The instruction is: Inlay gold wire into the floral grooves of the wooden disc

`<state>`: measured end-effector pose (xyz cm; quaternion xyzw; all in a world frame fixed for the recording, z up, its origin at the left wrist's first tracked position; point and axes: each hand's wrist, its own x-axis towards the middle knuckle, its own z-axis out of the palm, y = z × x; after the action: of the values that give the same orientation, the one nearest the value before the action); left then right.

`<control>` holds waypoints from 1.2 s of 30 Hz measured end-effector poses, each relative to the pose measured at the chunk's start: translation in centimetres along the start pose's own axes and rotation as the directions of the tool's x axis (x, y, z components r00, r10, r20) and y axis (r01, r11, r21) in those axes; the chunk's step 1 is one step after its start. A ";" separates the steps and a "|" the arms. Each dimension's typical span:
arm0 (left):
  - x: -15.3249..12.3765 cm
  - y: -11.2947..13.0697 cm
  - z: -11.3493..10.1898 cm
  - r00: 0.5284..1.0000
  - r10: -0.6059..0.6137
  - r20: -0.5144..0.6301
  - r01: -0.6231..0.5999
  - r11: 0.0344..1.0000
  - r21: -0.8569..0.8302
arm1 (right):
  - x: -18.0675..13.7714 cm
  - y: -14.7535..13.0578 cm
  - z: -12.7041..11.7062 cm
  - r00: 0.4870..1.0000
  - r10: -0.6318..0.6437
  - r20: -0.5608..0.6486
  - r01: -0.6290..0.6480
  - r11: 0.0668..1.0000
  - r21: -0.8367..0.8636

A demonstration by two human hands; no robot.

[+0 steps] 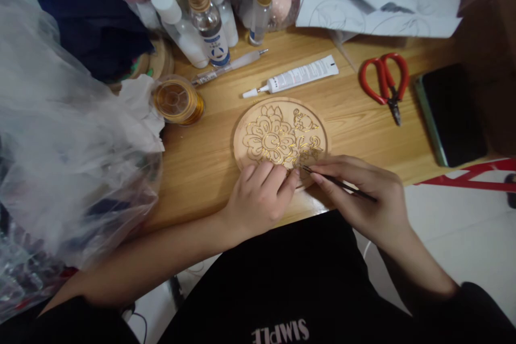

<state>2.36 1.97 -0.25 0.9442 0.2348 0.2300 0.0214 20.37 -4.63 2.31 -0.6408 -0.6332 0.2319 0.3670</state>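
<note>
Round wooden disc lies near desk front edge. Left hand presses fingers flat on its rim; right hand pinches thin tool, tip at the gold wire outline. Slip risks dislodging wire; disc may slide off.

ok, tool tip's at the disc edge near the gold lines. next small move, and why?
Probably nudge the thin tool in the right hand slightly up onto the gold line by the disc's lower edge. Its tip sits at that edge, and the left hand already presses the disc down.
</note>
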 end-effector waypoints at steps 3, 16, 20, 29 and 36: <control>0.0 0.0 0.0 1.000 0.000 -0.010 -0.001 1.000 -0.002 | 0.1 0.0 -0.1 1.000 -0.012 0.020 0.012 1.000 -0.016; -0.1 0.0 0.1 1.000 -0.007 -0.021 0.006 1.000 -0.019 | 0.7 0.8 -0.8 0.993 -0.076 0.094 0.075 0.997 0.017; -0.1 0.0 0.1 1.000 -0.008 -0.020 0.008 1.000 -0.010 | 0.7 1.2 -0.7 0.994 -0.090 0.066 0.088 0.996 0.033; -0.1 0.1 0.1 1.000 -0.016 -0.005 0.016 1.000 -0.017 | 1.3 1.2 -1.0 0.971 -0.194 0.136 0.187 0.980 0.063; -0.1 0.1 0.1 1.000 -0.012 -0.009 0.012 1.000 -0.016 | 1.7 1.8 -1.3 0.942 -0.286 0.176 0.290 0.957 0.005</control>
<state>2.37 1.83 -0.35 0.9416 0.2386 0.2359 0.0295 22.67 -3.12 2.07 -0.5222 -0.7523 0.2244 0.3330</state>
